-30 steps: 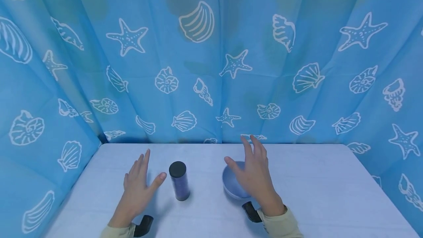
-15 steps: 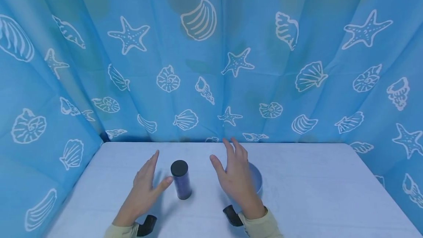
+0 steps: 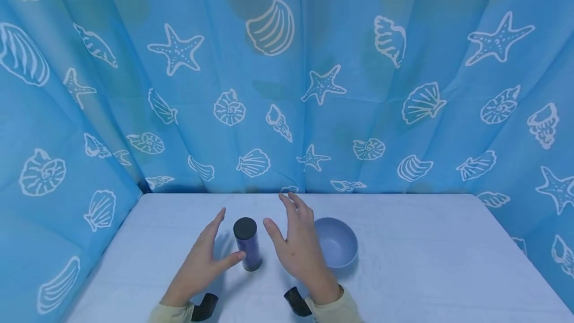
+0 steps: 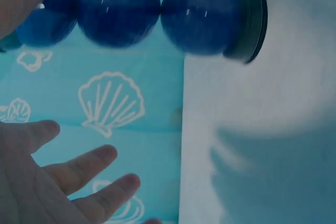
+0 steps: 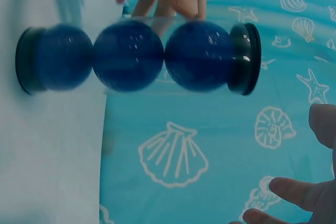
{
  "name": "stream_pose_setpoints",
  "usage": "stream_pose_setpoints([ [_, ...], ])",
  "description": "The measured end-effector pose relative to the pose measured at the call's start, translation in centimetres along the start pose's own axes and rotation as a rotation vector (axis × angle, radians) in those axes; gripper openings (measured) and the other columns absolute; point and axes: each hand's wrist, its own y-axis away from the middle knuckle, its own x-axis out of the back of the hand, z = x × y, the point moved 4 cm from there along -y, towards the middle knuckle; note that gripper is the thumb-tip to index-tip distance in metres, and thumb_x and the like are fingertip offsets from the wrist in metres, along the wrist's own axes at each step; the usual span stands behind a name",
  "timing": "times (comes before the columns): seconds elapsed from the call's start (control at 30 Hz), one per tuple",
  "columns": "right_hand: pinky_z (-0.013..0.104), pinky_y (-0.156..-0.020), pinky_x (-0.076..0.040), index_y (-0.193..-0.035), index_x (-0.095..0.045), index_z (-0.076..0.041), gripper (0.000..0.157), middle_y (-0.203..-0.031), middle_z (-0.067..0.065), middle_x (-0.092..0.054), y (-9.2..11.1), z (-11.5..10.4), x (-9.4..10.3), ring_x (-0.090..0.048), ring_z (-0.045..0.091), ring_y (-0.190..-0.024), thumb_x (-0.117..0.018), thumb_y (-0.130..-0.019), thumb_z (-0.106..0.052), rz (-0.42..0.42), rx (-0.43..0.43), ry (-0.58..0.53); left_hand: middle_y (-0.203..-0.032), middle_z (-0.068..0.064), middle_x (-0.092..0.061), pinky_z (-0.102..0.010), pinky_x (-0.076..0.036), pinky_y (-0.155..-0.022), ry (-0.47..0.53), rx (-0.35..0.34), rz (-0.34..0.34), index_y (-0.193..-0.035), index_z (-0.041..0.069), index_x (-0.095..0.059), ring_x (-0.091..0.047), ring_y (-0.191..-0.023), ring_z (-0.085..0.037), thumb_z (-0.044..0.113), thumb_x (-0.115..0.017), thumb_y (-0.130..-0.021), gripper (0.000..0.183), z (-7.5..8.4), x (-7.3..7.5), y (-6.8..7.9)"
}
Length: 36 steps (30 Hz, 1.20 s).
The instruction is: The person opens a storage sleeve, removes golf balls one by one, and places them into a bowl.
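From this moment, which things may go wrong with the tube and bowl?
The narrow tube stands upright between the left hand and right hand; an uneven touch might tip it. If its cap loosens, the balls inside could spill. The bowl is beside the right hand and could be bumped.

The clear tube (image 3: 252, 250) looks like glossy plastic to me, its balls (image 5: 127, 56) shiny, the bowl (image 3: 337, 245) on the right smooth and matt, the desk (image 3: 412, 263) cloth-covered, the far curtain (image 3: 251, 128) creased fabric.
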Motion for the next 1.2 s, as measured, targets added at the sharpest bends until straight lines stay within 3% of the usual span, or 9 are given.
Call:
stream_pose_setpoints([
  [0.4, 0.061, -0.106, -0.042, -0.152, -0.041, -0.011, 0.063, -0.154, 0.017, -0.037, 0.5, -0.9, -1.6, -0.036, 0.035, -0.139, -0.054, -0.102, -0.047, -0.021, 0.051, -0.05, -0.161, -0.015, -0.033, -0.066, -0.031, -0.112, -0.01, -0.028, 0.014, -0.161, 0.019, -0.021, -0.036, -0.144, -0.041, 0.055, -0.082, -0.078, 0.11, 0.1, -1.5, -0.3],
  [0.63, 0.055, -0.103, -0.047, -0.15, -0.043, -0.012, 0.062, -0.149, 0.016, -0.042, 0.8, -1.3, -2.5, -0.041, 0.032, -0.133, -0.055, -0.101, -0.048, -0.022, 0.097, -0.057, -0.156, -0.018, -0.041, -0.063, -0.045, -0.103, 0.013, -0.093, 0.014, -0.158, 0.01, -0.027, -0.048, -0.135, -0.039, 0.044, -0.083, -0.081, 0.102, 0.5, -2.2, -0.2],
  [0.8, 0.054, -0.101, -0.048, -0.149, -0.044, -0.012, 0.062, -0.147, 0.016, -0.044, 0.9, -1.4, -3.4, -0.043, 0.029, -0.13, -0.055, -0.101, -0.05, -0.041, 0.105, -0.061, -0.149, -0.018, -0.049, -0.058, -0.049, -0.101, -0.013, -0.097, 0.022, -0.156, 0.007, -0.032, -0.057, -0.127, -0.037, 0.031, -0.086, -0.081, 0.095, 0.6, -2.4, -0.2],
  [1.2, 0.049, -0.098, -0.049, -0.147, -0.047, -0.013, 0.063, -0.142, 0.012, -0.047, 1.1, -1.5, -4.2, -0.044, 0.024, -0.123, -0.056, -0.099, -0.053, -0.045, 0.107, -0.066, -0.139, -0.01, -0.06, -0.059, -0.052, -0.097, 0.068, -0.141, 0.014, -0.144, 0.008, -0.047, -0.057, -0.128, -0.033, 0.017, -0.083, -0.083, 0.071, 0.6, -3.0, -0.2],
])
